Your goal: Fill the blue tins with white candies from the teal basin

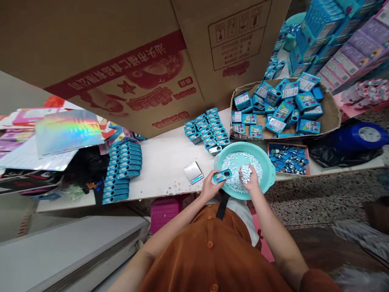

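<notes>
My left hand [210, 187] grips a small blue tin [221, 175] that has a dark round opening at one end. The tin is over the left rim of a turquoise basin [271, 173]. Inside the basin lie many small white pellets [232, 162]. Cupped above them, my right hand [253, 181] holds a heap of white pellets [245, 173]. A small digital scale [193, 172] with a bare metal plate sits to the left of the basin.
Blue tins stand in rows [208, 129] behind the basin and in a stack [123, 170] on the left. A cut-down carton [330, 121] holds loose tins; a shallow box [287, 158] holds round blue and silver caps. A big cardboard box [136, 61] blocks the back.
</notes>
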### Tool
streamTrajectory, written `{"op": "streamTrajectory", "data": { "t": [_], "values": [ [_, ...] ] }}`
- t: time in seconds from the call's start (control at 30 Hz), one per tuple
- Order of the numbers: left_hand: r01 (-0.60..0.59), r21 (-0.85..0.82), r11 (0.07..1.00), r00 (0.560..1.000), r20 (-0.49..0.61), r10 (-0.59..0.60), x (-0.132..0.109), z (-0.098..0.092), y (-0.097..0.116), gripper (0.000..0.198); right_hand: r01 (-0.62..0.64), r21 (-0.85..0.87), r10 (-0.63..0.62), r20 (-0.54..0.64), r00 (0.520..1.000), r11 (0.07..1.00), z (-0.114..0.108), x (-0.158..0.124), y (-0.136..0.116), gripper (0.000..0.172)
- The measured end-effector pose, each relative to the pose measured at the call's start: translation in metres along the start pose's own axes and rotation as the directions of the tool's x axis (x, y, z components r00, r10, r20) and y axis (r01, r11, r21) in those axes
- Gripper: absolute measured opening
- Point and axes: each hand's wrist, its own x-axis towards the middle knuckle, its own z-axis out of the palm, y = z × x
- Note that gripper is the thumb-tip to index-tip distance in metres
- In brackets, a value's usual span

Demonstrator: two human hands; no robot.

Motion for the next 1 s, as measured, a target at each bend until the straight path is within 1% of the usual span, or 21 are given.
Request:
{"op": "streamTrajectory", "data": {
  "t": [0.1, 0.17, 0.23, 0.33, 0.47, 0.57, 0.67, 0.7, 0.83, 0.93, 1.0],
  "values": [
    [-0.098, 0.085, 0.992, 0.992, 0.087, 0.09, 0.002, 0.009, 0.005, 0.034, 0.021, 0.163, -0.026, 0.027, 0.999, 0.986, 0.012, -0.022, -0.013, 0.018],
    [-0.165, 0.123, 0.979, 0.98, 0.132, 0.149, 0.004, 0.016, 0.009, 0.035, 0.059, 0.222, -0.071, 0.048, 0.996, 0.973, 0.021, -0.034, -0.018, 0.017],
    [-0.22, 0.141, 0.965, 0.964, 0.18, 0.193, 0.005, 0.021, 0.014, 0.037, 0.103, 0.232, -0.118, 0.054, 0.992, 0.967, 0.029, -0.044, -0.021, 0.017],
    [-0.264, 0.156, 0.952, 0.947, 0.228, 0.226, 0.005, 0.028, 0.022, 0.039, 0.209, 0.145, -0.213, 0.011, 0.977, 0.967, 0.038, -0.053, -0.021, 0.017],
    [-0.256, 0.174, 0.951, 0.947, 0.241, 0.211, 0.005, 0.033, 0.03, 0.041, 0.393, 0.019, -0.392, -0.049, 0.919, 0.919, 0.047, -0.059, -0.017, 0.019],
    [-0.264, 0.188, 0.946, 0.946, 0.243, 0.215, 0.007, 0.034, 0.034, 0.043, 0.467, -0.009, -0.467, -0.044, 0.883, 0.884, 0.053, -0.062, -0.016, 0.021],
    [-0.333, 0.199, 0.922, 0.923, 0.267, 0.276, 0.01, 0.035, 0.037, 0.045, 0.481, -0.036, -0.482, -0.024, 0.876, 0.876, 0.058, -0.065, -0.018, 0.023],
    [-0.339, 0.197, 0.92, 0.921, 0.266, 0.283, 0.011, 0.036, 0.038, 0.045, 0.481, -0.042, -0.482, -0.019, 0.876, 0.876, 0.059, -0.065, -0.019, 0.023],
    [-0.264, 0.149, 0.953, 0.949, 0.219, 0.228, 0.014, 0.041, 0.04, 0.041, 0.495, -0.054, -0.496, -0.02, 0.868, 0.867, 0.062, -0.065, -0.022, 0.024],
    [-0.28, 0.145, 0.949, 0.942, 0.231, 0.243, 0.015, 0.044, 0.04, 0.042, 0.507, -0.068, -0.51, -0.025, 0.86, 0.859, 0.063, -0.065, -0.022, 0.023],
    [-0.267, 0.154, 0.951, 0.947, 0.227, 0.229, 0.015, 0.045, 0.041, 0.041, 0.511, -0.073, -0.513, -0.017, 0.858, 0.857, 0.064, -0.065, -0.022, 0.023]
  ]
}}
